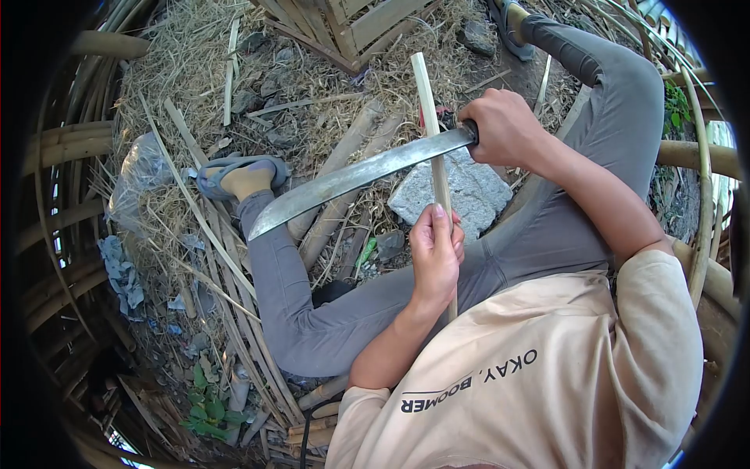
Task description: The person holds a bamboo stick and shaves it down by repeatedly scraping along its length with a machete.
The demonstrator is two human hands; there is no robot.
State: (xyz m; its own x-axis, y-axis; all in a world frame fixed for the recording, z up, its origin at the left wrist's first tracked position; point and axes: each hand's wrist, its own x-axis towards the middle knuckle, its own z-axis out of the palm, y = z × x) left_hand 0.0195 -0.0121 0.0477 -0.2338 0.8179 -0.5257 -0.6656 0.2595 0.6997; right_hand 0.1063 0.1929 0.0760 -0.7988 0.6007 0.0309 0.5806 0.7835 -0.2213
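My right hand (504, 131) is wrapped round the dark handle of a machete (355, 176). Its long, wide blade reaches across to the left, its tip overlapping my trouser leg in this view. In my left hand (436, 254) is a pale bamboo strip (423, 82), pinched with the thumb along it. The strip stands roughly lengthwise, its far end beyond the blade and its near end against my shirt. Near the handle, the blade crosses over the strip. A flat grey stone (476, 191) lies on the ground below, between my legs.
Round bamboo poles (340, 168) lie beyond the stone on straw-covered ground. Long split strips (234, 309) run along the left beside my leg. A wooden crate (336, 27) stands at the top. Plastic wrapping (141, 184) lies at left, and bamboo fencing (74, 148) curves round the sides.
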